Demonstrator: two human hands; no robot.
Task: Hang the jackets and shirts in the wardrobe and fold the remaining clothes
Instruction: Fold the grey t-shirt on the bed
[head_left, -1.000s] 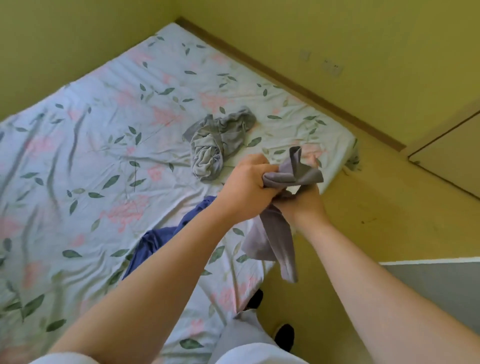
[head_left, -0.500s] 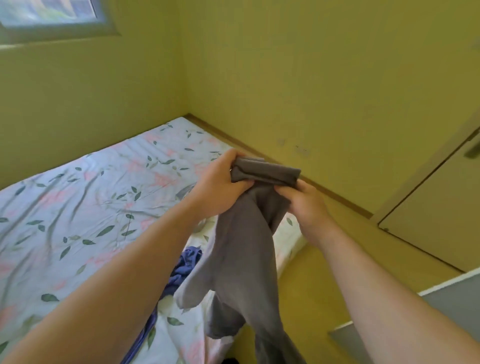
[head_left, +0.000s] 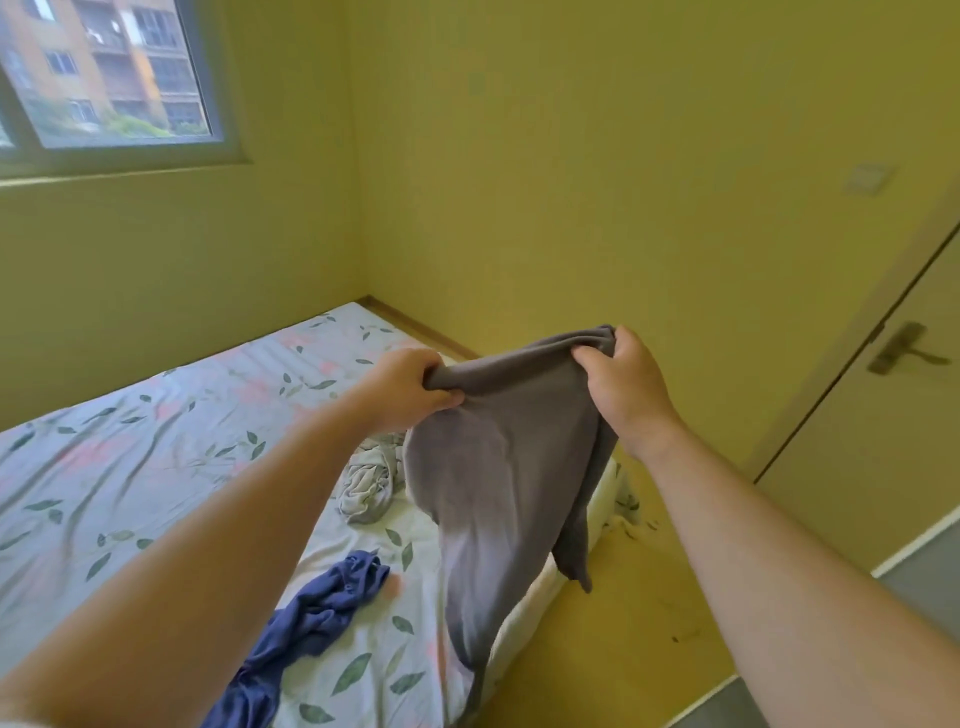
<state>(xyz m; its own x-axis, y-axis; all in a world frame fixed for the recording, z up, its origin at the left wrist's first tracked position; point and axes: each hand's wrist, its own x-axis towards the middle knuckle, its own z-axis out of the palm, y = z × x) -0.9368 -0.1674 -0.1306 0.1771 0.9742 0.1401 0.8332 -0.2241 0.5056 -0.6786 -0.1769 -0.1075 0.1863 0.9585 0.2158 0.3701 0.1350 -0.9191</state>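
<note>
A dark grey garment (head_left: 498, 467) hangs in the air over the near corner of the bed. My left hand (head_left: 410, 387) grips its top edge on the left, and my right hand (head_left: 621, 384) grips the same edge on the right, so the cloth is spread between them and drapes down. On the bed lie a crumpled light grey garment (head_left: 366, 480), partly hidden behind the held cloth, and a blue garment (head_left: 311, 623) nearer to me.
The bed (head_left: 130, 452) with a leaf-and-flower sheet fills the left and sits low in the room's corner. Yellow walls surround it, with a window (head_left: 104, 78) at upper left. A door with a handle (head_left: 901, 348) stands at the right. Bare floor (head_left: 623, 623) lies beside the bed.
My hands have lifted the grey garment higher and moved apart, spreading its top edge. The view has tilted upward, bringing the window and door handle into sight.
</note>
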